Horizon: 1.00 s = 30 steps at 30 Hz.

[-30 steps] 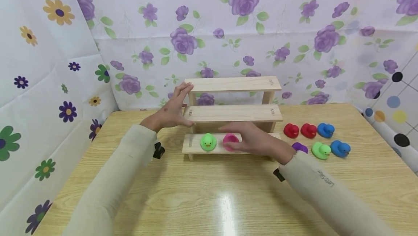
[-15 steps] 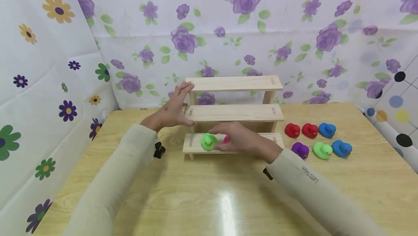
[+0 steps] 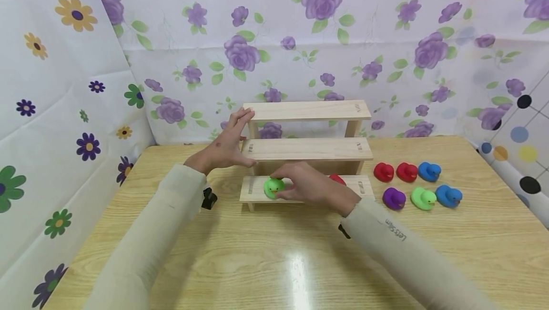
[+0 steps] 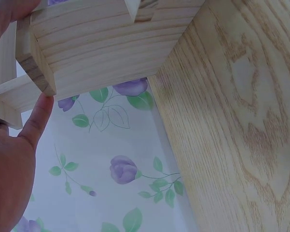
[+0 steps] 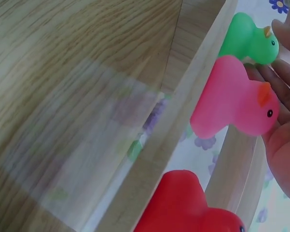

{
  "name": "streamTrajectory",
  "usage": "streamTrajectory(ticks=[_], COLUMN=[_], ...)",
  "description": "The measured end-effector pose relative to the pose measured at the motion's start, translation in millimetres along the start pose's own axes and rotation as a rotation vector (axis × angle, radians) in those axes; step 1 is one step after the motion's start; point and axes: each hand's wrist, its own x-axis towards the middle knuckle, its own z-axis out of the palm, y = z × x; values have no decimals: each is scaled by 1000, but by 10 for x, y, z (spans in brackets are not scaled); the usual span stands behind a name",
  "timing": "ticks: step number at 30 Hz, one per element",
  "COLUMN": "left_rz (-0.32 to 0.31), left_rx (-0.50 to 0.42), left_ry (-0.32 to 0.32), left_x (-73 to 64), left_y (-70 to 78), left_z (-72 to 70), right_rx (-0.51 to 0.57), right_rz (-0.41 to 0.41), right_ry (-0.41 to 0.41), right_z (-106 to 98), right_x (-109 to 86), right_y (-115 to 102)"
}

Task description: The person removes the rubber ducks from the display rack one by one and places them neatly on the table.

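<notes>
A three-tier wooden shelf (image 3: 306,148) stands on the table. My left hand (image 3: 225,147) holds its left end, fingers at the top board and thumb at the middle board's front corner. On the lowest board sit a green rubber duck (image 3: 270,188), a pink rubber duck (image 5: 227,99) and a red rubber duck (image 3: 337,179). My right hand (image 3: 310,184) reaches in from the right and pinches the green duck between thumb and fingers. In the head view this hand hides the pink duck and partly covers the red one.
Right of the shelf, several loose ducks lie in two rows on the wooden table (image 3: 257,257): red ducks (image 3: 406,172), blue ducks (image 3: 448,196), a purple duck (image 3: 394,198) and a light green duck (image 3: 423,198). A flowered cloth (image 3: 193,62) hangs behind.
My right hand has moved left along the lowest board, past the pink duck to the green one. The red duck there has come into view. My left hand stays in place.
</notes>
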Motion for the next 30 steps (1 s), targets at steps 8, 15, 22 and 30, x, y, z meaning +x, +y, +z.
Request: streamTrajectory(ticks=[8,15,22,30], left_rz=[-9,-2,-1,-8], left_rx=[-5,-6,-16,-9], left_ry=[-4,0,-12,-9], left_x=[-3,10,-6,-3], left_y=[4,8,0,3], left_z=[2,5,6,2], right_rx=[-51,-76,-19,28], right_rz=[35,49,8,-74], right_ry=[1,19,47,118], right_z=[40,53,-48,-213], right_x=[15,14,-21,-112], right_y=[-38,-47,-90,-136])
